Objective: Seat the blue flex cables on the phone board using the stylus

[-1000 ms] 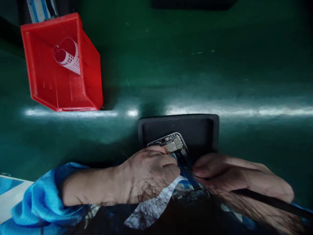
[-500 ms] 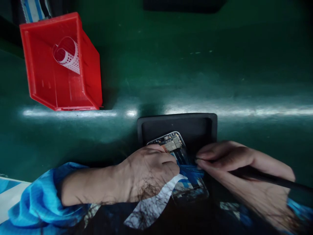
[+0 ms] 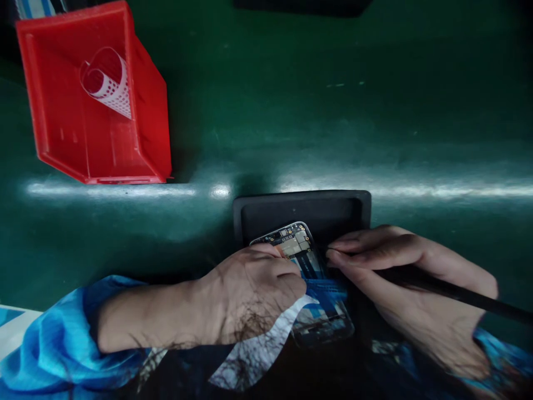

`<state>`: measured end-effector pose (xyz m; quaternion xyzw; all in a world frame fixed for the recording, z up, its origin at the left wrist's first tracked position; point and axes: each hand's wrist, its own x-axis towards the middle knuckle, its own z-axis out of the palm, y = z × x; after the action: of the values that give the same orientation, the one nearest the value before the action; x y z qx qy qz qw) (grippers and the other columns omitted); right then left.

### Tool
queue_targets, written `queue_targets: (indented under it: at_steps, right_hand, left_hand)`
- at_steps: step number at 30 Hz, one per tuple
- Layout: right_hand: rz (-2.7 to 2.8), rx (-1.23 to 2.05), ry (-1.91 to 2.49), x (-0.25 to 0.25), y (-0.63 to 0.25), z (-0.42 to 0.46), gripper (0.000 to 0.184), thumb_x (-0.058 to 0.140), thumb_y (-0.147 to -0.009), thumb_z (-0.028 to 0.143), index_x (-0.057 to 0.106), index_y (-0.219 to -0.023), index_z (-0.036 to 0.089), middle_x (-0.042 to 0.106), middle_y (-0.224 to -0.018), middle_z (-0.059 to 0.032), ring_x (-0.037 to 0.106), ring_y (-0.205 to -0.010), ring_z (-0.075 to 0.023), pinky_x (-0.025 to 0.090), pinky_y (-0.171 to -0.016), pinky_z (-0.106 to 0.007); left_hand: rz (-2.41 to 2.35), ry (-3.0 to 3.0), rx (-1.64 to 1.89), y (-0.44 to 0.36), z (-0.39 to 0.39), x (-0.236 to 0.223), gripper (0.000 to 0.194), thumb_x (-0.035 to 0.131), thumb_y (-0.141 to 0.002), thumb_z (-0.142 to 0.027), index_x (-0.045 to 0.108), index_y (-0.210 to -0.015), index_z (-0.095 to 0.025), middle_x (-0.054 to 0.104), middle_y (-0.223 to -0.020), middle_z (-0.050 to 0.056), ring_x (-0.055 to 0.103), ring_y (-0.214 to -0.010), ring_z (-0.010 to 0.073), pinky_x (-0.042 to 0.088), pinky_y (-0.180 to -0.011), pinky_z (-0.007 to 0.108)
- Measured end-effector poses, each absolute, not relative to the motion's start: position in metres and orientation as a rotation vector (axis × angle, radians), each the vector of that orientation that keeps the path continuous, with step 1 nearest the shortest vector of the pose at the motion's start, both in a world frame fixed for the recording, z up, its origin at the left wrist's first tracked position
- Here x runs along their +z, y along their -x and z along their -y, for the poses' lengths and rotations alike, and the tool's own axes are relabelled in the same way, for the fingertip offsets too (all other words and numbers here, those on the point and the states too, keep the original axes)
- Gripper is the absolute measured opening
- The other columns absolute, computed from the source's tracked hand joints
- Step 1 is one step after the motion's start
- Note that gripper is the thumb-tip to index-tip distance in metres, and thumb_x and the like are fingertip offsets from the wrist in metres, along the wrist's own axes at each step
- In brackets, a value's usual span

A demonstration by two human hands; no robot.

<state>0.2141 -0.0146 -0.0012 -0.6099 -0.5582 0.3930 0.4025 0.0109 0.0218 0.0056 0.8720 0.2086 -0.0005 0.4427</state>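
An opened smartphone (image 3: 310, 258) lies tilted over the black tray, its circuit board, metal shields and blue-and-black inner parts exposed. My left hand (image 3: 254, 294) is closed on its left side, the fingertips hidden from view. A pale curved strip (image 3: 258, 347) hangs from beneath this hand. Just off the phone's right edge, my right hand (image 3: 387, 266) is pinched around a long dark slender tool (image 3: 462, 297). That tool's shaft runs back over the palm to the right border; its tip is too dark to make out.
The black tray (image 3: 300, 195) rests on the green table (image 3: 258, 111). At upper left stands a red bin (image 3: 150, 111) with a rolled white sheet of red dots (image 3: 112, 94) inside. A dark object (image 3: 303, 5) lies at the top edge.
My right hand has moved slightly up and left, along the phone's right edge. My left hand keeps its hold on the phone. The view has shifted slightly, so the red bin appears further up and left.
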Motion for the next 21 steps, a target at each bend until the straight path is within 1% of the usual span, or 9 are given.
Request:
queue_targets:
  at_steps: [6,11,14,18,21]
  right_hand:
    - [1.473,0.943,1.535,-0.0016,-0.2121,0.0129,0.021,0.077,-0.067,0.012,0.062,-0.064,0.027,0.072,-0.073,0.0032,0.071,-0.068,-0.016,0.058,-0.058,-0.029]
    - [1.534,0.937,1.527,-0.0015,-0.215,0.0127,0.021,0.075,-0.069,0.01,0.063,-0.065,0.026,0.073,-0.075,0.0004,0.072,-0.071,-0.017,0.06,-0.059,-0.027]
    - [1.563,0.916,1.508,-0.0013,-0.2158,0.0131,0.022,0.075,-0.068,0.009,0.063,-0.064,0.027,0.073,-0.076,0.0004,0.072,-0.071,-0.0166,0.06,-0.059,-0.027]
    - [1.532,1.027,1.61,-0.0013,-0.2161,0.0155,0.016,0.071,-0.075,0.02,0.065,-0.062,0.027,0.073,-0.08,-0.0012,0.072,-0.077,-0.017,0.06,-0.066,-0.029]
    - [1.572,1.02,1.603,-0.002,-0.2172,0.0177,0.014,0.069,-0.077,0.021,0.067,-0.065,0.029,0.073,-0.078,-0.0006,0.071,-0.075,-0.0161,0.06,-0.065,-0.028]
  left_hand:
    - [-0.526,-2.189,0.054,-0.0108,-0.0218,0.0038,0.007,0.063,-0.077,-0.012,0.06,-0.076,-0.019,0.064,-0.074,-0.004,0.058,-0.069,0.0106,0.041,-0.086,0.023]
    - [-0.555,-2.212,0.14,-0.0106,-0.0204,0.0011,0.009,0.063,-0.076,-0.01,0.061,-0.074,-0.018,0.063,-0.072,-0.005,0.058,-0.067,0.0102,0.042,-0.085,0.023]
    - [-0.568,-2.215,0.173,-0.0096,-0.0192,0.0014,0.008,0.063,-0.076,-0.01,0.062,-0.075,-0.018,0.064,-0.072,-0.004,0.058,-0.067,0.011,0.043,-0.084,0.024]
    - [-0.575,-2.222,0.169,-0.0091,-0.0178,0.0022,0.01,0.058,-0.081,-0.011,0.062,-0.076,-0.019,0.066,-0.073,-0.004,0.059,-0.067,0.0113,0.044,-0.085,0.024]
    - [-0.584,-2.233,0.168,-0.0099,-0.0181,0.002,0.014,0.054,-0.083,-0.01,0.062,-0.077,-0.02,0.066,-0.074,-0.005,0.06,-0.068,0.011,0.045,-0.084,0.023]
